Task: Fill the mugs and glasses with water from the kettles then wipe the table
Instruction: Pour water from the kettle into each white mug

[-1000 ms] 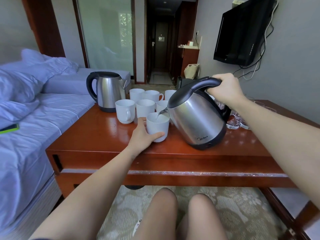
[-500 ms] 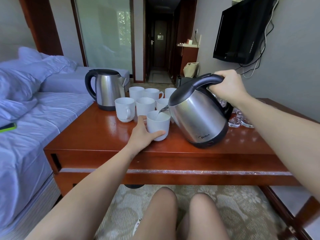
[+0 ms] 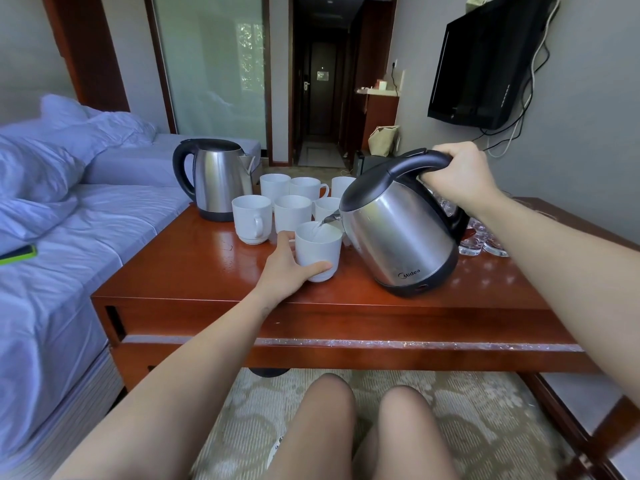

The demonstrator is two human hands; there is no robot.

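My right hand (image 3: 457, 174) grips the black handle of a steel kettle (image 3: 398, 233), tilted left, its spout over a white mug (image 3: 320, 247). A thin stream of water runs into that mug. My left hand (image 3: 289, 271) holds the mug from the left, thumb round its lower front, on the red-brown table (image 3: 207, 271). Several more white mugs (image 3: 251, 218) stand grouped behind it. A second steel kettle (image 3: 216, 180) stands upright at the table's far left corner. Clear glasses (image 3: 481, 242) stand behind the tilted kettle, mostly hidden by it and my right arm.
A bed with bluish sheets (image 3: 52, 271) runs along the table's left side, a green-edged phone (image 3: 19, 254) lying on it. A black TV (image 3: 481, 64) hangs on the right wall. My knees (image 3: 363, 420) are under the table's near edge.
The kettle has tipped slightly further towards the mug and the pour continues. My left hand keeps its hold on the mug in the same spot.
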